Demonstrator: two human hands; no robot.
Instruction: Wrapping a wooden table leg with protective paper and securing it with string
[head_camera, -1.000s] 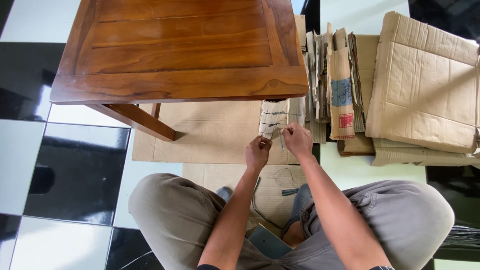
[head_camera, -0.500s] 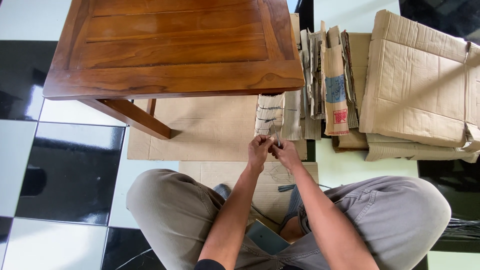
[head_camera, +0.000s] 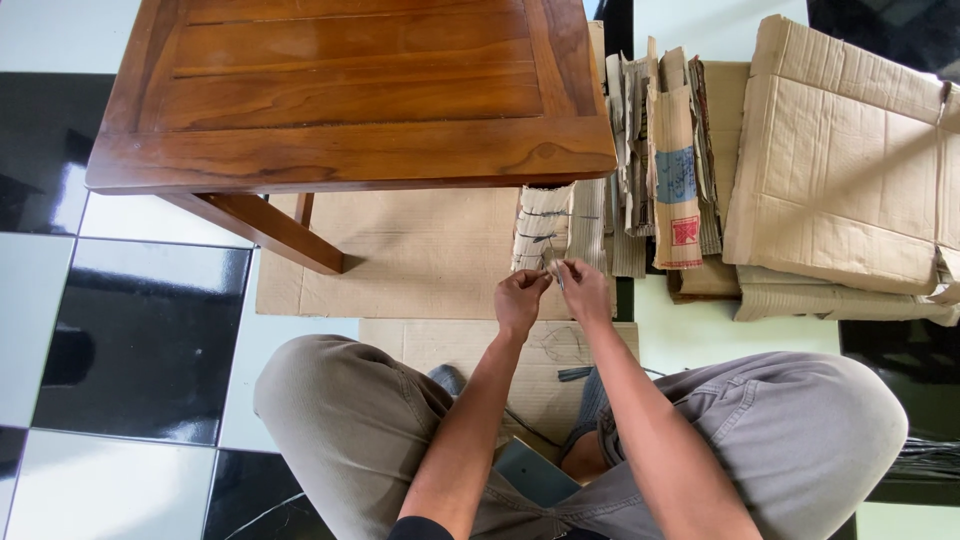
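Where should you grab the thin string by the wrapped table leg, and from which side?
Probably pinch the thin string at its loose end, coming from the near side. It stands out from the cardboard-wrapped table leg, where the left hand and right hand already meet; the tabletop blocks above.

The wrapped table leg (head_camera: 543, 226) is taken as landmark: the wooden table (head_camera: 350, 95) is set above it and to its left, and a flat cardboard sheet (head_camera: 400, 255) is spread on the floor (head_camera: 130, 320) to its left, under the table. Just right of the leg, folded cardboard pieces (head_camera: 670, 160) are stood on edge, with a stack of flattened boxes (head_camera: 850, 170) laid farther right. Directly before the leg, the left hand (head_camera: 520, 300) and right hand (head_camera: 585, 290) are placed side by side, another cardboard sheet (head_camera: 440, 345) being laid beneath them.
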